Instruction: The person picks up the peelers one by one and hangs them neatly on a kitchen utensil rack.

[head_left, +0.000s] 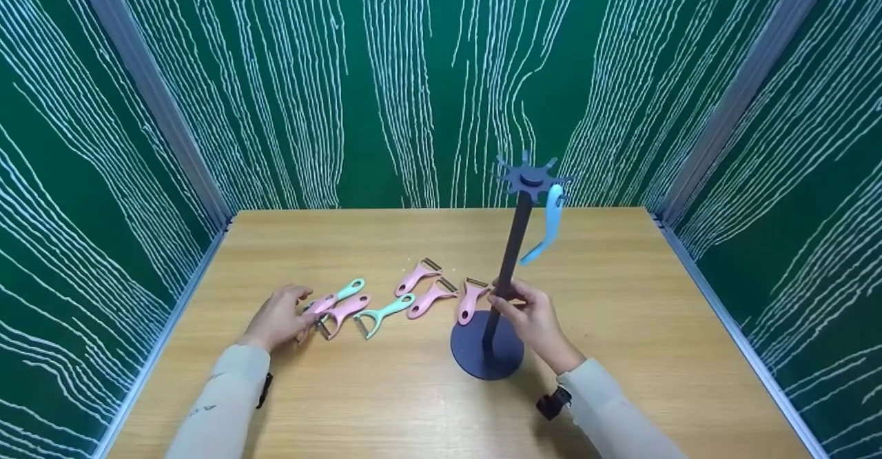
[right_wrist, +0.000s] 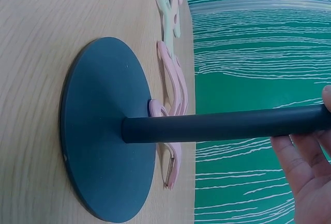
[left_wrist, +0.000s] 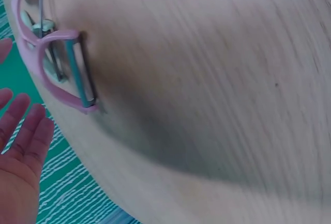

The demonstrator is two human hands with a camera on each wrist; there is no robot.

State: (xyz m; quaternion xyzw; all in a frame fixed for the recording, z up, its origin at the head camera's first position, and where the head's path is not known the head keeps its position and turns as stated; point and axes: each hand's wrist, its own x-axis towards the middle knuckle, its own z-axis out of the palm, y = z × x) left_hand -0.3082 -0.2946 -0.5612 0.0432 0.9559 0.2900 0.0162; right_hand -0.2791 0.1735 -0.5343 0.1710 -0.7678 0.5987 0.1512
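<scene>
My right hand [head_left: 539,322] grips the upright pole of a dark rack stand [head_left: 514,247], thumb and fingers around it partway up. A blue peeler [head_left: 553,216] hangs from one hook of the stand's star-shaped top. Over at the left, my left hand [head_left: 279,318] is beside a cluster of Y-shaped peelers, its fingers extended and relaxed in the left wrist view. Closest to it are a pink peeler [head_left: 322,304] and a green peeler [head_left: 352,289], overlapping each other. Another pink peeler [head_left: 348,310] lies right against them, its blade toward me.
A second green peeler [head_left: 387,312] lies mid-table. Several pink peelers [head_left: 434,298] spread between it and the stand's round base [head_left: 475,357]; the rightmost pink peeler [head_left: 470,302] is right at the base's rim. Green walls with white lines enclose the wooden table [head_left: 386,404].
</scene>
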